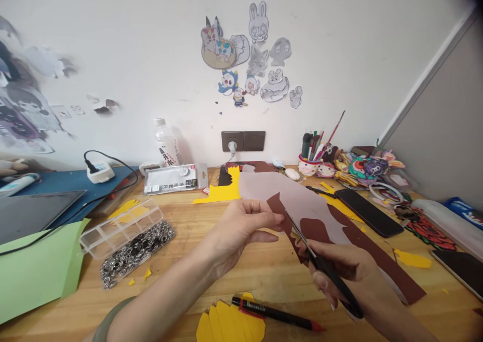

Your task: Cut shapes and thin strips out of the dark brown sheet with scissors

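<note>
My left hand (241, 226) pinches the edge of a brown foam sheet (317, 229) whose pale greyish underside faces me. My right hand (341, 271) grips black-handled scissors (320, 261), and the blades bite into the brown sheet just right of my left thumb. The sheet is held up above the wooden desk (264, 266) and its long brown strip trails down to the right. A yellow cut-out shape (230, 324) and a black-and-red marker (277, 313) lie on the desk below my hands.
A clear compartment box (121, 226) with metal rings spilled beside it lies left, next to green paper (37, 266). A yellow sheet (222, 188), a bottle (166, 146), a pen cup (309, 163), a dark phone (368, 211) and craft pieces line the back and right.
</note>
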A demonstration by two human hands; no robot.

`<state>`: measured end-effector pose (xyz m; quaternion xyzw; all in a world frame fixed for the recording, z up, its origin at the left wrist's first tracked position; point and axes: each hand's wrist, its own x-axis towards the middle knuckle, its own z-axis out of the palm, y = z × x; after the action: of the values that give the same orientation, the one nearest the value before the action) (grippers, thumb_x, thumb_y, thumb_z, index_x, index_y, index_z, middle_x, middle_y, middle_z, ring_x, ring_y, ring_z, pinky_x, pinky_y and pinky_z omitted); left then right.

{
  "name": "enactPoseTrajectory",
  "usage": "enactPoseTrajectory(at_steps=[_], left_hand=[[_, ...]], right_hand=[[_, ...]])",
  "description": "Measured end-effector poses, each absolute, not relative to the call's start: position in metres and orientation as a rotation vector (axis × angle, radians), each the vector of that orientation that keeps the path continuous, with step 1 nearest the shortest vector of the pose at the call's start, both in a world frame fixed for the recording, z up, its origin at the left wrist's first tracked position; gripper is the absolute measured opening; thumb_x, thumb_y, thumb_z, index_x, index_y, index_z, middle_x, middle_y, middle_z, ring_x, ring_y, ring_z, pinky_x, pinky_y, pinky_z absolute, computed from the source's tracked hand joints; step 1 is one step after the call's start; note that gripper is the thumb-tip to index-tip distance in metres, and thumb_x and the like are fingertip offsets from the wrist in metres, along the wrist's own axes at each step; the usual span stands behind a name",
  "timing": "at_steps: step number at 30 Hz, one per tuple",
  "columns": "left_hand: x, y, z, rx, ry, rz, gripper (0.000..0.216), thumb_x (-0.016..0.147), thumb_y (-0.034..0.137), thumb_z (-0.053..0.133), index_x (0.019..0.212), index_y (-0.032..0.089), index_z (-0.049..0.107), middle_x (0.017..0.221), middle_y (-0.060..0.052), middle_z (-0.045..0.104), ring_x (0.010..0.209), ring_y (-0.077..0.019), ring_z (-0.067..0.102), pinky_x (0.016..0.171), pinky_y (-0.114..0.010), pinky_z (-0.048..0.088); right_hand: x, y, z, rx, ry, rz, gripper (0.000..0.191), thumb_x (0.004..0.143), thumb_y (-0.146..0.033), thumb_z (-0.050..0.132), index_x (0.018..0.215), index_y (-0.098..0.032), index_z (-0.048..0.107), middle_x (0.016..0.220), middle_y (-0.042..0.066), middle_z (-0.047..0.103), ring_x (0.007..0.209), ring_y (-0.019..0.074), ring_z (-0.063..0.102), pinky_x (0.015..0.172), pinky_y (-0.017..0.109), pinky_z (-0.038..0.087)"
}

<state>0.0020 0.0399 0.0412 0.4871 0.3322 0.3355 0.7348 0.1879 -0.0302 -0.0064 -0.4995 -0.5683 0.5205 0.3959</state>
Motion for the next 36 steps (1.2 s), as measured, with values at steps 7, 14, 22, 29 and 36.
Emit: enactPoseTrajectory(at_steps=[7,14,22,29,36], left_hand=[[0.002,0.037,0.042,1.072,0.745,0.739,0.015,0.065,0.023,0.066,0.061,0.011,0.059,0.072,-0.004,0.062,0.070,-0.0092,0.055,0.057,-0.016,0.043],[0.003,0.040,0.042,1.043,0.752,0.765,0.018,0.064,0.024,0.068,0.056,0.012,0.056,0.071,-0.003,0.061,0.068,-0.0087,0.055,0.056,-0.017,0.043],[0.003,0.036,0.041,1.064,0.757,0.740,0.013,0.064,0.022,0.066,0.059,0.012,0.059,0.071,-0.002,0.062,0.068,-0.0094,0.055,0.057,-0.018,0.042],[0.002,0.038,0.041,1.058,0.754,0.742,0.012,0.062,0.022,0.067,0.059,0.013,0.060,0.071,-0.002,0.062,0.069,-0.0104,0.055,0.059,-0.020,0.042],[0.002,0.037,0.042,1.078,0.746,0.725,0.011,0.064,0.023,0.067,0.064,0.013,0.063,0.072,-0.002,0.062,0.070,-0.0097,0.054,0.059,-0.019,0.042]], right_hand=[[0.187,-0.029,-0.008,-1.348,-1.435,1.304,0.034,0.068,-0.029,0.066,0.100,-0.019,0.065,0.055,-0.005,0.042,0.039,0.0047,0.035,0.033,0.016,0.038],[0.183,-0.031,0.004,-1.241,-1.470,1.332,0.030,0.068,-0.037,0.062,0.085,-0.013,0.063,0.051,-0.005,0.040,0.042,0.0076,0.035,0.036,0.019,0.036],[0.179,-0.031,0.010,-1.264,-1.543,1.273,0.031,0.067,-0.045,0.061,0.063,-0.014,0.057,0.051,-0.004,0.040,0.043,0.0085,0.035,0.039,0.021,0.034],[0.184,-0.031,0.003,-1.238,-1.555,1.268,0.036,0.069,-0.045,0.060,0.086,-0.014,0.062,0.055,-0.004,0.039,0.043,0.0087,0.034,0.039,0.022,0.034],[0.182,-0.031,0.006,-1.241,-1.531,1.288,0.035,0.067,-0.042,0.063,0.088,-0.013,0.063,0.055,-0.004,0.040,0.044,0.0086,0.035,0.039,0.021,0.034]])
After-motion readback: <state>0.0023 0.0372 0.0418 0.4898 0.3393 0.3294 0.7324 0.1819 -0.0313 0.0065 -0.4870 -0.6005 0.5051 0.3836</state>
